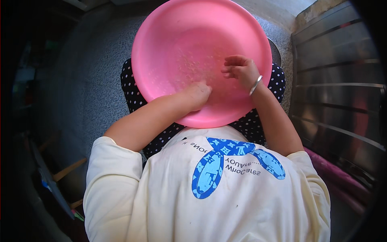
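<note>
A large pink basin (161, 24) rests tilted on my lap, with small pale grains or flakes (193, 64) scattered over its bottom. Low inside the basin is my left hand (197, 94), its fingers curled downward and mostly hidden from above. What it holds, if anything, does not show. To its right, over the basin's inner wall, my right hand (242, 70) has its fingers slightly bent and apart, with nothing seen in them. A silver bangle (256, 85) circles the right wrist.
Dark polka-dot trousers (135, 86) show on both sides of the basin. Beyond lies a grey speckled floor (96, 68). A slatted metal panel (334, 76) stands at the right, with a rolled pink cloth (334, 177) below it. Wooden-legged furniture (68, 169) is at the left.
</note>
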The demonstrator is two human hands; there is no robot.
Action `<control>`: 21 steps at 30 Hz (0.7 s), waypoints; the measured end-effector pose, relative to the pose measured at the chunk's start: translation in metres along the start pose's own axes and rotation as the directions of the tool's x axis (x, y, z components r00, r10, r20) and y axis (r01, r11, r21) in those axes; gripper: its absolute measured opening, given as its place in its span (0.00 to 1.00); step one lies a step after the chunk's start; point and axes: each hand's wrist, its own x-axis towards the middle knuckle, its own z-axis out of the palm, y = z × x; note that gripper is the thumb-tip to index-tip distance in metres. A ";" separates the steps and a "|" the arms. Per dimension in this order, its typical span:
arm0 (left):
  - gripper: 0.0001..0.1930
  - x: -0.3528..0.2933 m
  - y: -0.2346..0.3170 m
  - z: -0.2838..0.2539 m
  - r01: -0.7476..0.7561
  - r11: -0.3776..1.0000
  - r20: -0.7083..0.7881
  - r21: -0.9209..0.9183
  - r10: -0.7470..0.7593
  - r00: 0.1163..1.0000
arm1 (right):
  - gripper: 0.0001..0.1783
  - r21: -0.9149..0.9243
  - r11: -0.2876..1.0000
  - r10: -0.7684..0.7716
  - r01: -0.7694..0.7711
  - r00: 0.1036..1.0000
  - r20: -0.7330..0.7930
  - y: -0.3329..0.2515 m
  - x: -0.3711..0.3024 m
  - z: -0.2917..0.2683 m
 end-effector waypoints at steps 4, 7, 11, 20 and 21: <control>0.06 0.005 -0.001 0.004 -0.103 0.983 0.018 -0.150 0.107 0.994 | 0.17 0.303 0.944 0.119 -0.129 0.992 0.051 0.007 0.006 -0.012; 0.06 0.007 -0.011 -0.001 0.000 0.922 -0.058 -0.387 -0.024 0.998 | 0.18 0.384 0.917 0.103 -0.104 0.994 0.023 0.012 0.008 -0.014; 0.07 0.011 -0.016 -0.019 0.118 0.587 -0.080 -0.801 -0.300 0.951 | 0.18 0.518 0.855 0.004 0.024 0.999 -0.053 0.003 0.007 -0.008; 0.13 0.011 -0.028 -0.030 0.075 -0.357 0.075 -0.931 0.014 0.997 | 0.35 0.520 0.833 -0.186 -0.188 0.790 0.585 0.005 0.003 0.003; 0.13 0.013 -0.032 -0.030 0.069 -0.360 0.070 -0.930 0.010 0.997 | 0.35 0.515 0.836 -0.184 -0.191 0.786 0.590 0.004 0.002 0.006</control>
